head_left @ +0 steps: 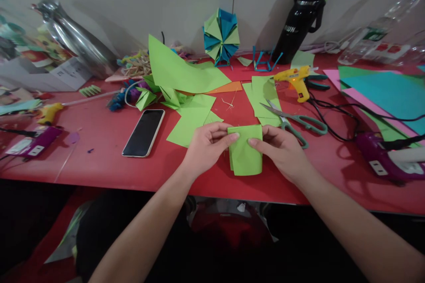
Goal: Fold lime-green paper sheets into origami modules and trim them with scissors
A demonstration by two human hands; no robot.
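A light green sheet of paper (246, 154), bent over on itself with a rounded lower edge, is held upright above the front of the red table. My left hand (210, 143) pinches its upper left corner, thumb on the near face. At the upper right edge, my right hand (282, 148) grips the same paper, thumb also in front. The fingers behind it are partly hidden. Just beyond lie cut green paper pieces (191, 119) and grey-green-handled scissors (299, 121), which sit close to my right hand.
A phone (144, 133) lies left of the hands. At the right are a yellow glue gun (295, 82), its black cord, a purple power strip (375, 154) and coloured sheets (392, 93). A blue-green paper ball (221, 37) and black bottle (302, 17) stand by the wall.
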